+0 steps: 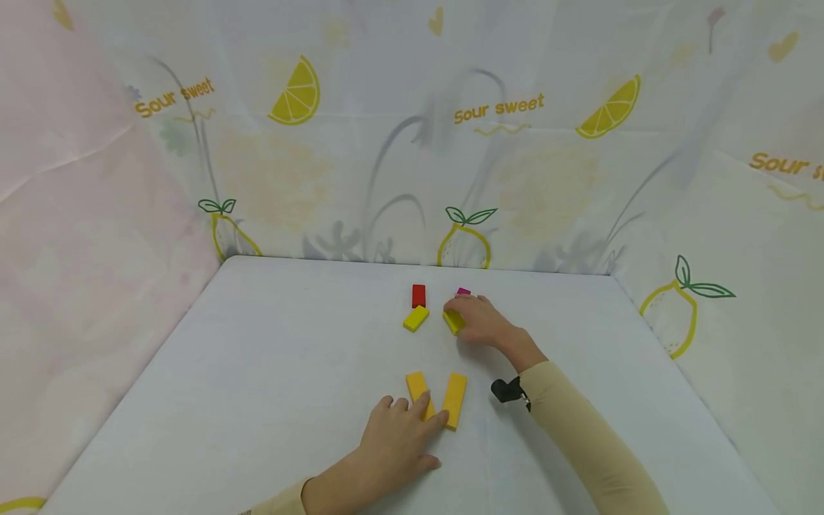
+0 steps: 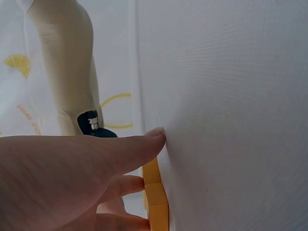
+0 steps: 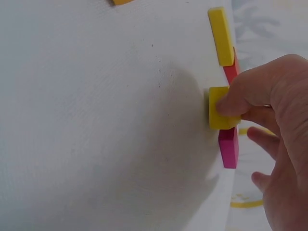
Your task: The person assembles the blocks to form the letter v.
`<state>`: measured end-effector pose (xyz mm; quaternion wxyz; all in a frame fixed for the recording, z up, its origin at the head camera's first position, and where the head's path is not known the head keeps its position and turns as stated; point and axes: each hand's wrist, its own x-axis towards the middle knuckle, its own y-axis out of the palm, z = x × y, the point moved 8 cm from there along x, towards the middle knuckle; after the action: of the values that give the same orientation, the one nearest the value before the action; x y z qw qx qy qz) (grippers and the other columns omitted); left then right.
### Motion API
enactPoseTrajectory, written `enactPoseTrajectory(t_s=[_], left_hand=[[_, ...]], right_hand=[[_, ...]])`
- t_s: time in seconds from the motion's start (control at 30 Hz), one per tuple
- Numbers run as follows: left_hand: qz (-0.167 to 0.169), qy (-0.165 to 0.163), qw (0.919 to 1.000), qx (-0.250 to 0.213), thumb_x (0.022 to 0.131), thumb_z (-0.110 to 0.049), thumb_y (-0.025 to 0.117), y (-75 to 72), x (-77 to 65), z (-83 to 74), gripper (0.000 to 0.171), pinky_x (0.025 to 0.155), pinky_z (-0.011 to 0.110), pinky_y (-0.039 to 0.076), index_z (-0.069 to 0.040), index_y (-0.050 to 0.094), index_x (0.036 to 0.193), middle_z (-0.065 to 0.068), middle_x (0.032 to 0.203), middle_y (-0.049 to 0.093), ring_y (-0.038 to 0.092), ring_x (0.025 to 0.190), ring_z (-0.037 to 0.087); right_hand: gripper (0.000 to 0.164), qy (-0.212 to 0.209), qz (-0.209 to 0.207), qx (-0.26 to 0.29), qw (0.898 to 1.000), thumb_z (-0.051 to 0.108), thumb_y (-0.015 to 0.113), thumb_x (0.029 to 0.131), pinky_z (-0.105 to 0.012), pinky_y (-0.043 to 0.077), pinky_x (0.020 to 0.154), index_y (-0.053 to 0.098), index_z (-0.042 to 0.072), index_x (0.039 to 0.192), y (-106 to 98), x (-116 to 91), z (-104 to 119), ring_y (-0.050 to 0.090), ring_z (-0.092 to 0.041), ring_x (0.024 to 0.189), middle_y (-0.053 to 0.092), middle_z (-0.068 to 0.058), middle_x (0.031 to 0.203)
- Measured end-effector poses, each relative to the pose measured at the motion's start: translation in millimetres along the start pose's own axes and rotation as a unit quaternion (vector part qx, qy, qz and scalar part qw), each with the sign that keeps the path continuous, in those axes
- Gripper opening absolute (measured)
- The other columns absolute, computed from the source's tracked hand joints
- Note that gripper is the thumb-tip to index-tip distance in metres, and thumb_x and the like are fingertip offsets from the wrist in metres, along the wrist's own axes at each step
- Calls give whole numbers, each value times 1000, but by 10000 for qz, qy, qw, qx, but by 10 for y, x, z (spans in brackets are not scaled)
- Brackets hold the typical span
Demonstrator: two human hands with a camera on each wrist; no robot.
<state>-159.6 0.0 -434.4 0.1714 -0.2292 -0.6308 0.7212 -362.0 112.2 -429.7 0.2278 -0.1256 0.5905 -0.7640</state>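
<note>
My right hand (image 1: pixel 479 320) pinches a yellow block (image 3: pixel 219 108) between thumb and fingers at the far part of the table. A magenta block (image 3: pixel 229 149) lies right behind it, mostly covered by the hand in the head view. My left hand (image 1: pixel 399 440) lies low over the near middle with fingers extended. One fingertip touches the left orange block (image 1: pixel 417 385), another the lower end of the right orange block (image 1: pixel 455 397). These two blocks slant toward each other at their near ends. The left thumb (image 2: pixel 139 147) points away from them, close to the tabletop.
Left of the right hand, a second yellow block (image 1: pixel 415 318) lies tilted against the near end of a red block (image 1: pixel 419 295). A white table (image 1: pixel 257 372) carries everything. Cloth printed with lemons (image 1: pixel 463 247) hangs behind and at the sides. A black wrist device (image 1: pixel 508 390) sits by the right sleeve.
</note>
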Motion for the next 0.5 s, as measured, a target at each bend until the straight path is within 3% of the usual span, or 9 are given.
enactPoseTrajectory(t_s=[0.5], left_hand=[[20,-38,10000,-18,82,-69,64,5,-3,-1,63,89,43,48,-44,52,138,0,143,57,63,101,23]], right_hand=[[46,-85,-235,-36,9997,14,64,84,-60,20,121,60,13,130,-89,-93,34,48,-29,135,61,-5,137]])
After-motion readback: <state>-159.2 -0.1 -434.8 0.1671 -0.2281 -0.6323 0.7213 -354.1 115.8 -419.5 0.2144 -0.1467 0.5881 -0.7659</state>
